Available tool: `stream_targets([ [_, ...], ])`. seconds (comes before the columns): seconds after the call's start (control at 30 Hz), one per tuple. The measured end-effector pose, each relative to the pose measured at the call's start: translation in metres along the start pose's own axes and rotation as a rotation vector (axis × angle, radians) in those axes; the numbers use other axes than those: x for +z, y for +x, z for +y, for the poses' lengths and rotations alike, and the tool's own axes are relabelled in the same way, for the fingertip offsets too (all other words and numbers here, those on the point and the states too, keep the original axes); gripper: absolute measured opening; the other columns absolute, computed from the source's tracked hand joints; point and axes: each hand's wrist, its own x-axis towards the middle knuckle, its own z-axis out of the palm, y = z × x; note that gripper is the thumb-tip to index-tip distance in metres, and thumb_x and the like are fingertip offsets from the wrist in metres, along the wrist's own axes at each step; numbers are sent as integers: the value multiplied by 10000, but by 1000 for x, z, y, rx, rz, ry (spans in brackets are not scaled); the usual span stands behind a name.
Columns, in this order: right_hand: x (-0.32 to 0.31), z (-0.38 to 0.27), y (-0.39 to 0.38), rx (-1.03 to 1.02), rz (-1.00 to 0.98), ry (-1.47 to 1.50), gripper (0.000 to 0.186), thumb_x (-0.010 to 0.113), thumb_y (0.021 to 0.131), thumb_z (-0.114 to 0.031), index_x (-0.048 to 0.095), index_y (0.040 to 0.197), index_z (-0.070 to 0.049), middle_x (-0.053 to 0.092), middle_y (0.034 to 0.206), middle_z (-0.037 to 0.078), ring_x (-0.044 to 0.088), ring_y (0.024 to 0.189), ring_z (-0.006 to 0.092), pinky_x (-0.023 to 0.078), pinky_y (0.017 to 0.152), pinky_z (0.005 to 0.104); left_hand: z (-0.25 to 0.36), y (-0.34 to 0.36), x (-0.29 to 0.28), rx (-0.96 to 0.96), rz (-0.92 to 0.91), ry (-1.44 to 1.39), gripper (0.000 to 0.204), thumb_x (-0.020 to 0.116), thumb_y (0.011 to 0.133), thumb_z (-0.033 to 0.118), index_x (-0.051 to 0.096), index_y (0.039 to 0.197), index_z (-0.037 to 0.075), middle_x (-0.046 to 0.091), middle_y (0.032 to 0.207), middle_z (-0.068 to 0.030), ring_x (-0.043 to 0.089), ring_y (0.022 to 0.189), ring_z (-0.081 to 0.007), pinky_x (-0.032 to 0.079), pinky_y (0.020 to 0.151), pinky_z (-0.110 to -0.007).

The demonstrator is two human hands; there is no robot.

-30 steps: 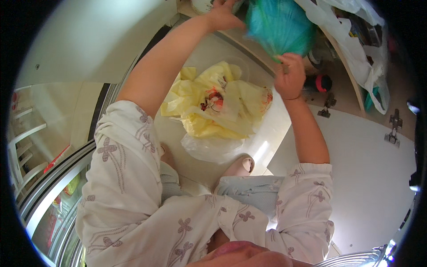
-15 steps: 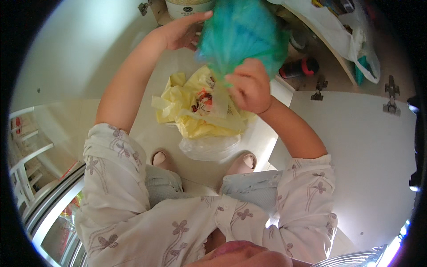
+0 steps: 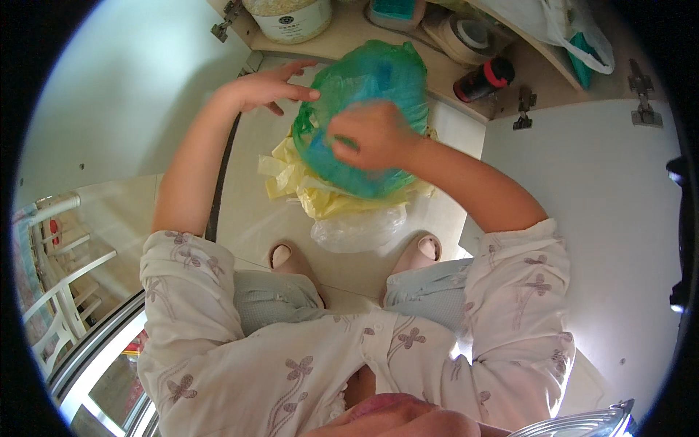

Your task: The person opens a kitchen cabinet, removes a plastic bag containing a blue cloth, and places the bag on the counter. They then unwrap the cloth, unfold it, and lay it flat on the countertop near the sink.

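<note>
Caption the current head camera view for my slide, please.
Blurred right hand curled on a green bag, left hand open beside it, yellow bag partly hidden behind.

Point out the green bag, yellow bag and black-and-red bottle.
Green bag (image 3: pixel 368 81): head view, on its upper part.
Yellow bag (image 3: pixel 319 199): head view, on its crumpled part showing below the green bag.
Black-and-red bottle (image 3: pixel 473 84): head view, on its black body.
</note>
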Motion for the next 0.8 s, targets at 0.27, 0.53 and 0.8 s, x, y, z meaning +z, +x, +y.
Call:
stream_targets([
  [0.27,-81,56,13,308,186,-83,109,645,762,-96,610,863,-74,541,662,41,489,553,94,434,542,255,50,8,38,294,201,595,453,653,844,249,551,1258,96,635,1096,-119,615,1002,-259,513,799,-374],
  [0.53,-146,7,51,633,-418,-553,160,589,757,-139,554,894,-65,579,691,116,595,676,276,474,629,398,73,1,20,457,400,-26,279,584,872,214,600,1118,84,651,914,-49,607,816,-168,492,702,-358],
  [0.8,-55,-21,33,473,-697,-314,200,526,787,-57,574,980,-37,641,912,206,633,816,393,503,691,489,84,17,32,467,241,-571,260,590,811,32,546,1067,42,590,873,-46,555,745,-142,454,605,-272],
])
